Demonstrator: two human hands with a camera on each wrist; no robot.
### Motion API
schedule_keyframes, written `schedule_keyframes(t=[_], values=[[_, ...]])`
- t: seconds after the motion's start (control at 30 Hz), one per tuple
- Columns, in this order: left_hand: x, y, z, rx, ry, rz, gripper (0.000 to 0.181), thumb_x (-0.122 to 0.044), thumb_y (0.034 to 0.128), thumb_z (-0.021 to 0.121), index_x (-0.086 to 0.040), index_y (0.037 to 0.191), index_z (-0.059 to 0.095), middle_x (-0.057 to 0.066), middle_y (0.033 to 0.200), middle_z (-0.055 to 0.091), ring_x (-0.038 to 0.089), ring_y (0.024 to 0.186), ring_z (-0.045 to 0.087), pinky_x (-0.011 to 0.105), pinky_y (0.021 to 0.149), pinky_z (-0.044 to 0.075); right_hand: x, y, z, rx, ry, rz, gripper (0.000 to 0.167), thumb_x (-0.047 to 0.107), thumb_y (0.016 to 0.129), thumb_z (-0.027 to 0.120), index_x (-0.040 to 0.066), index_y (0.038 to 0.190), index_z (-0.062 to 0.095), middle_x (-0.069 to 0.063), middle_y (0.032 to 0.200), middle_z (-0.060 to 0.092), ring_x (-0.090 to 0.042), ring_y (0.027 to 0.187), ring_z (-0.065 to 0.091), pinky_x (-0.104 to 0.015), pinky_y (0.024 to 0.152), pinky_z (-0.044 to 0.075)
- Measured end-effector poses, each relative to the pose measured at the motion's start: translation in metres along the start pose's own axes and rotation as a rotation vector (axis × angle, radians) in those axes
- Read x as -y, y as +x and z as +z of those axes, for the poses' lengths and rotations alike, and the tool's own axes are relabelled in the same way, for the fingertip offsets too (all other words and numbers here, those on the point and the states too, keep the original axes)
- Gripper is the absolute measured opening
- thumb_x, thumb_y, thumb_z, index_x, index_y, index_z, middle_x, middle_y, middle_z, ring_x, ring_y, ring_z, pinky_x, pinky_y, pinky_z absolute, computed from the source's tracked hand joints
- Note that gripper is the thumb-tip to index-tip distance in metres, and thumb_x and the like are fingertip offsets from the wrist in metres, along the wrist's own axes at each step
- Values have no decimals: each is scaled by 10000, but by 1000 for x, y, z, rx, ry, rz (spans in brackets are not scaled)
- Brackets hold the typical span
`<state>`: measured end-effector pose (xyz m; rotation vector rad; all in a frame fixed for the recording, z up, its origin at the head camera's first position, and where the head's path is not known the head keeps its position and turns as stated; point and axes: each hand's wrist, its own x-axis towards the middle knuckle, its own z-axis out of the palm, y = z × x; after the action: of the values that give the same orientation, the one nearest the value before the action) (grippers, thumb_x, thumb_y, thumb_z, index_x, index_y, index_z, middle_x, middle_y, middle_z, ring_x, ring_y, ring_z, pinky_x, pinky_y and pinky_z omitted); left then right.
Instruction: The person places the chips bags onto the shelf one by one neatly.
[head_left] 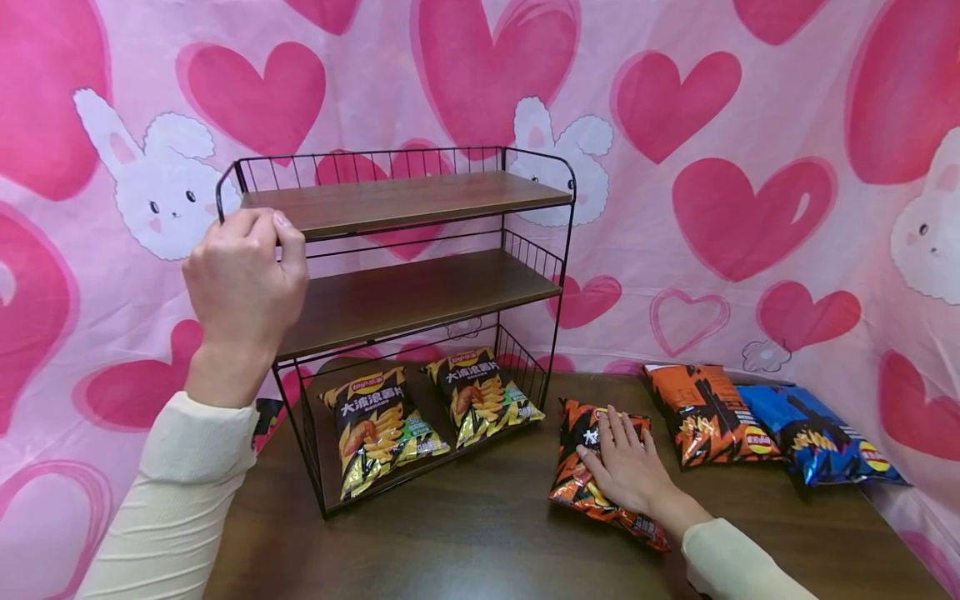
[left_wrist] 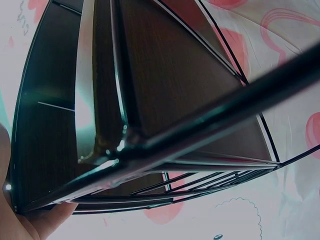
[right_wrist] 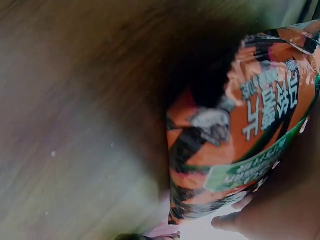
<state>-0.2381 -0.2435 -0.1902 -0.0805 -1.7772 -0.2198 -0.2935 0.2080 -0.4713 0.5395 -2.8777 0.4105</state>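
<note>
My left hand (head_left: 246,271) grips the upper left front of a three-tier black wire rack (head_left: 420,200) with brown wooden shelves. In the left wrist view, part of the left hand (left_wrist: 47,220) shows beside the rack's dark frame (left_wrist: 175,135). On the table my right hand (head_left: 624,467) rests on an orange-and-black chip bag (head_left: 576,492), its fingers stretched over the front. The right wrist view shows that chip bag (right_wrist: 240,135) close up, with part of the hand (right_wrist: 270,215) against it. Two black-and-yellow chip bags (head_left: 371,425) (head_left: 480,392) lean side by side on the rack's bottom tier.
Farther right on the brown table (head_left: 435,550) lie another orange chip bag (head_left: 697,408) and a blue chip bag (head_left: 817,429). A dark packet (head_left: 266,421) shows partly behind the left forearm. A pink heart-patterned cloth (head_left: 675,250) hangs behind the rack.
</note>
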Motion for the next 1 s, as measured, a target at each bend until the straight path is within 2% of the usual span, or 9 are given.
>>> schedule_keyframes(t=[0.2, 0.37, 0.53, 0.67, 1.0], values=[[0, -1, 1, -7, -8, 2, 514, -290, 1050, 386, 83, 923, 716, 242, 874, 683, 513, 718, 589, 635, 580, 454, 9, -3, 1, 69, -22, 33, 872, 638, 1036, 344, -23, 1596, 248, -236, 1680, 151, -509, 1528, 125, -793, 1107, 94], [0, -1, 1, -9, -11, 0, 516, -293, 1050, 386, 83, 936, 720, 241, 886, 686, 513, 732, 594, 641, 591, 460, 12, -1, -2, 126, -39, 58, 911, 704, 1000, 349, 54, 1624, 221, -213, 1697, 92, -550, 1519, 58, -846, 1058, 77], [0, -1, 1, -10, -9, 0, 517, -294, 1051, 383, 82, 927, 717, 240, 885, 684, 515, 721, 585, 647, 584, 454, 14, 2, -11, 248, -22, 96, 1003, 775, 936, 412, 116, 1647, 154, -194, 1708, 24, -640, 1473, 3, -918, 945, 103], [-1, -2, 1, -6, -12, 4, 515, -289, 1050, 384, 84, 928, 718, 241, 878, 682, 512, 717, 587, 643, 585, 456, 13, 4, -16, 323, -1, 113, 1042, 779, 913, 463, 114, 1648, 140, -196, 1707, -6, -657, 1460, -17, -928, 910, 138], [-1, -1, -1, -8, -12, 3, 519, -290, 1050, 378, 87, 928, 714, 244, 886, 684, 514, 725, 592, 646, 596, 464, -5, 19, -21, 357, 2, 73, 1021, 740, 924, 500, 105, 1645, 157, -207, 1703, 14, -660, 1460, 2, -861, 892, 321]])
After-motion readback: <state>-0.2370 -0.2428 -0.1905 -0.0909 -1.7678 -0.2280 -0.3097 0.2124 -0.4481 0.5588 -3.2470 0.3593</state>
